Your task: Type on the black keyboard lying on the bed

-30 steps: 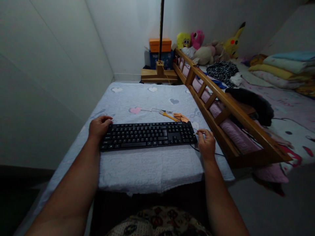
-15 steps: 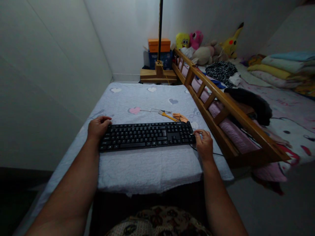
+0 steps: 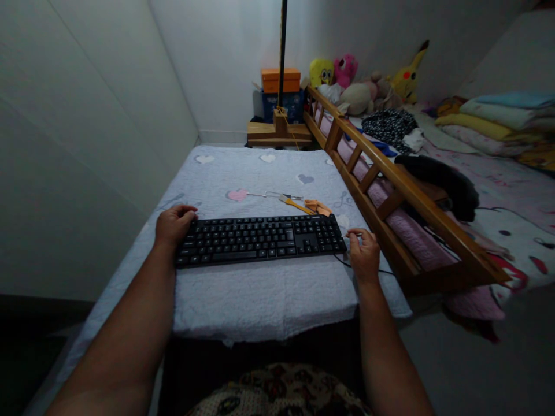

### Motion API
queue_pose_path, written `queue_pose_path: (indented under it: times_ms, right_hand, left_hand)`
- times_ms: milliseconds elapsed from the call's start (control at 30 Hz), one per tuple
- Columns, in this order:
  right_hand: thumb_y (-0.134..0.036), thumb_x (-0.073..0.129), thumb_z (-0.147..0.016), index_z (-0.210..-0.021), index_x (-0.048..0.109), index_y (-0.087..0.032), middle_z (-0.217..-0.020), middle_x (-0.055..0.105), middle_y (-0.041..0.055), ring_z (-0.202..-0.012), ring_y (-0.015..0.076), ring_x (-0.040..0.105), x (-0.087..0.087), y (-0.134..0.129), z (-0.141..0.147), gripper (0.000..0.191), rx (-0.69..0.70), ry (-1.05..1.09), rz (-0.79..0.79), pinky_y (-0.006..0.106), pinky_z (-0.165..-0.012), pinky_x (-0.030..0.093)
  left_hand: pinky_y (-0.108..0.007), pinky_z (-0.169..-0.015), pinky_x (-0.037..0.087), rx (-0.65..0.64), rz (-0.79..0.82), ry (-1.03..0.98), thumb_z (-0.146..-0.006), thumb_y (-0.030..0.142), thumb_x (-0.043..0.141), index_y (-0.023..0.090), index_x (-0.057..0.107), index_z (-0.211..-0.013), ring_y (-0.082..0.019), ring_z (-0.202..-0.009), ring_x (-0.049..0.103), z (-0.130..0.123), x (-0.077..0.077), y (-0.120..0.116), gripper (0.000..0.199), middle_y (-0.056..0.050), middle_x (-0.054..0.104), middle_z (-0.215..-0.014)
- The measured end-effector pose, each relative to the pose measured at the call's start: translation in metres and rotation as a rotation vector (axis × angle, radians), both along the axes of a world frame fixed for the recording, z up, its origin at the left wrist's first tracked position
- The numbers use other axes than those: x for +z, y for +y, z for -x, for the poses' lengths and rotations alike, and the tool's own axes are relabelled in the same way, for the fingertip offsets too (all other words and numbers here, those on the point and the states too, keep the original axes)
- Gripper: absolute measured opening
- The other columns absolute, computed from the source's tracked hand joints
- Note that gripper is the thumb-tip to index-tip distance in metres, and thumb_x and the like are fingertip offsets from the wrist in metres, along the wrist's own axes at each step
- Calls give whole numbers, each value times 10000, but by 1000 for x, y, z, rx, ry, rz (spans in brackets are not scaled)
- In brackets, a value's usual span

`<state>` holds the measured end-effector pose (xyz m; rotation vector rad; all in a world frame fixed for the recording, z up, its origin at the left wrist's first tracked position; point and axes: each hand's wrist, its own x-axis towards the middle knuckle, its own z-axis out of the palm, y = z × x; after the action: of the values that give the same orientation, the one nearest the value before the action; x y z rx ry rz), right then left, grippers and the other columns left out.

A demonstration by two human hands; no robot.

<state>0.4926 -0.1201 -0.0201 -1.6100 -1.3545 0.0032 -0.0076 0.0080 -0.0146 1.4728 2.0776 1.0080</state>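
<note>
the right hand (image 3: 364, 254) pinches a thin, pale stick (image 3: 346, 236) between thumb and fingers, at the right end of the keyboard (image 3: 251, 240). that slab of black plastic, long and rectangular with rows of small squarish keys, lies left of the pinch; its key legends are too small to read. at its far end the left hand (image 3: 174, 225) rests curled on the corner; whether it grips, i cannot tell. a thin black cable (image 3: 343, 263) runs just below the pinch. beyond and left of it lie a crumpled orange piece (image 3: 318, 207), a flat brush (image 3: 295, 204) with an orange handle, and a slim wire tool (image 3: 277, 193). under everything spreads a puckered pale cloth (image 3: 269, 294) printed with hearts. right of the pinch slants a glossy wooden rail (image 3: 399, 185).
</note>
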Motion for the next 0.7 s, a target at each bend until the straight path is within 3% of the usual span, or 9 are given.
queue_pose_path:
  times_ms: [700]
  right_hand:
    - [-361,546,-908,-877,702,-234,-854,756,70,-922,279,655,0,-2,-1,203,-13,8,20,440,-914,498]
  left_hand:
    - [-335,-860,512,-8,0,-14,-716,352,619,181,779,-999,-215,-833,656,-2,3,-3,367,-31,760,-896]
